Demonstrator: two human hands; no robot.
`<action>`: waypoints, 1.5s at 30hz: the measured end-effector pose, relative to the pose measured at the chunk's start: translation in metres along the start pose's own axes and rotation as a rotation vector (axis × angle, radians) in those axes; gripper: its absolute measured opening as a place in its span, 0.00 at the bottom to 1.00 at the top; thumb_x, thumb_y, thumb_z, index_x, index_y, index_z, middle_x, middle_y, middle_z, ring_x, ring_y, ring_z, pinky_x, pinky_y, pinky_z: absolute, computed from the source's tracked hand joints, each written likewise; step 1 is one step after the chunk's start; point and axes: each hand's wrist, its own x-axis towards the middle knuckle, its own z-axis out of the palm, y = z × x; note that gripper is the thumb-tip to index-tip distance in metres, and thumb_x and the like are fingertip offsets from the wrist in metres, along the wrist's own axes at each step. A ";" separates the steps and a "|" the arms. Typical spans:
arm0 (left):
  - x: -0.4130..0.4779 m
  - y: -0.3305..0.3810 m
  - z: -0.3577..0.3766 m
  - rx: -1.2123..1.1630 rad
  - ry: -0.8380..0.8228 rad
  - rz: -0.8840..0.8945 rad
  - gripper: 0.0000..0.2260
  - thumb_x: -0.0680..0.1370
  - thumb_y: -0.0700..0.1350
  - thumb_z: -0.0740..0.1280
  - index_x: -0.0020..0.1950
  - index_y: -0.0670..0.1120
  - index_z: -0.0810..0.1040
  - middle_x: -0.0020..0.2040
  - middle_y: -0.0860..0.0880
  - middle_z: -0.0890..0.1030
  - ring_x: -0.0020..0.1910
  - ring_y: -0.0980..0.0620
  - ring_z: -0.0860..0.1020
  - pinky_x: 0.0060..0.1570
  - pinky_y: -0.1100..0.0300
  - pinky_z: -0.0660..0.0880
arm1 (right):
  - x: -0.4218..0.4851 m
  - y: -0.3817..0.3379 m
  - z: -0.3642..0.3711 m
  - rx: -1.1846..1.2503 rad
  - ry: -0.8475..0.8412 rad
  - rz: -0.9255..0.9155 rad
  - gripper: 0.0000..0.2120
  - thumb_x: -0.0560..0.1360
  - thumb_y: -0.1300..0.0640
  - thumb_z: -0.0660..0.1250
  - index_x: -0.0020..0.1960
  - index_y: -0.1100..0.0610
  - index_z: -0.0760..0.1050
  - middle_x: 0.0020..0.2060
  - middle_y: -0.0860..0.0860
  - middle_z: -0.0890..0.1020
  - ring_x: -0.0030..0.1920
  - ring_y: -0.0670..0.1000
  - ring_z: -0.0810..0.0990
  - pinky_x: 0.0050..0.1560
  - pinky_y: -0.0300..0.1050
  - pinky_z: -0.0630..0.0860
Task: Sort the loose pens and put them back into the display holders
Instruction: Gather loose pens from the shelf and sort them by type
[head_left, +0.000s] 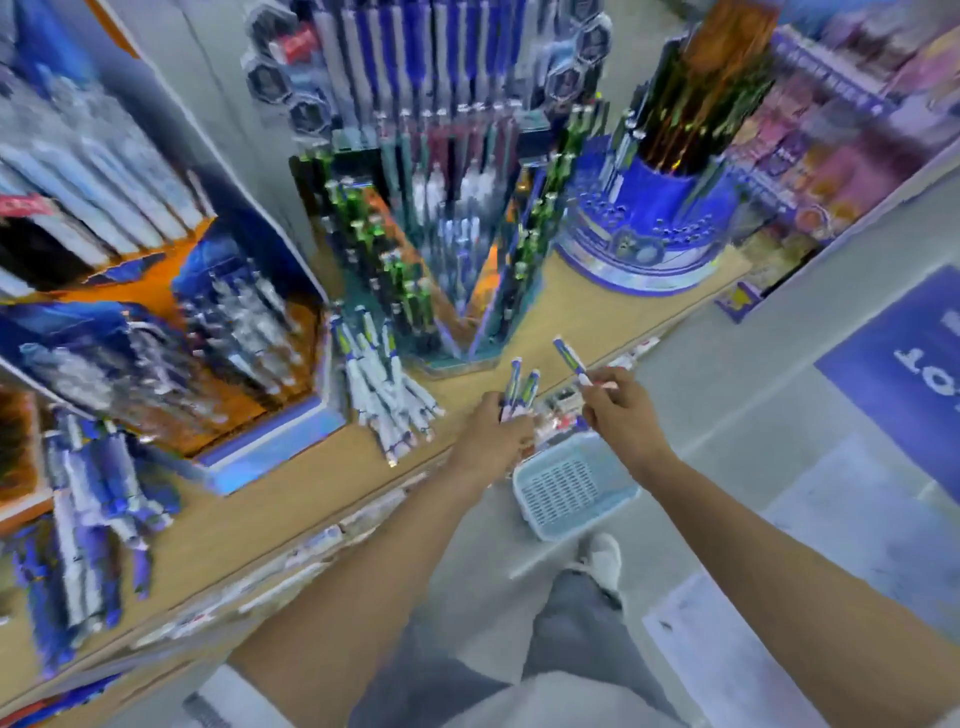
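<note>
Two heaps of loose pens lie on the wooden shelf (597, 306). Way over on the left is a blue-and-white heap (93, 519), too smeared by blur for me to count. Next to it stands an orange-and-blue display box (234, 332) packed with pens. Just right of that box is the white heap (389, 400), fanned out flat on the shelf near its front edge. Behind it stands a clear V-shaped holder (452, 260) with green-and-black pens racked along both wings.

The left hand (493, 431) hovers over the shelf's front edge with its fingers curled round a small bundle of pens (519, 395). I can see at least two, and their ends stick up toward the V-shaped holder. Below the hands, off the shelf, is a light blue basket (571, 483) with a slotted bottom, and I can't tell what it rests on.

The right hand (618, 410) is just beside the left one, not touching it. It pinches a single pen (569, 358) near the white end, with the blue end angled up and to the left. Further right and back on the shelf sits a round blue holder (649, 223) with rings of holes and a clump of dark pens in its centre cup. Far right, a blue mat (909, 374) lies on the floor.
</note>
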 end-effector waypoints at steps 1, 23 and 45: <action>0.010 0.007 0.016 -0.012 0.030 -0.008 0.04 0.78 0.38 0.62 0.47 0.45 0.69 0.32 0.46 0.71 0.21 0.56 0.67 0.20 0.65 0.62 | 0.018 0.002 -0.014 -0.026 0.002 -0.015 0.04 0.77 0.64 0.64 0.48 0.57 0.73 0.27 0.51 0.73 0.25 0.42 0.70 0.30 0.37 0.68; 0.127 0.079 0.117 -0.251 0.389 0.001 0.10 0.75 0.32 0.62 0.52 0.44 0.70 0.48 0.44 0.79 0.43 0.50 0.77 0.44 0.54 0.74 | 0.174 -0.024 -0.057 -0.347 -0.334 -0.186 0.09 0.75 0.58 0.70 0.54 0.57 0.74 0.34 0.43 0.77 0.34 0.40 0.75 0.35 0.29 0.70; 0.046 0.030 0.079 -0.059 0.763 0.146 0.04 0.76 0.48 0.64 0.45 0.57 0.78 0.40 0.53 0.83 0.38 0.51 0.81 0.43 0.52 0.78 | 0.118 -0.045 -0.031 -0.290 -0.593 -0.473 0.09 0.76 0.63 0.66 0.50 0.50 0.77 0.39 0.50 0.81 0.40 0.48 0.79 0.42 0.35 0.73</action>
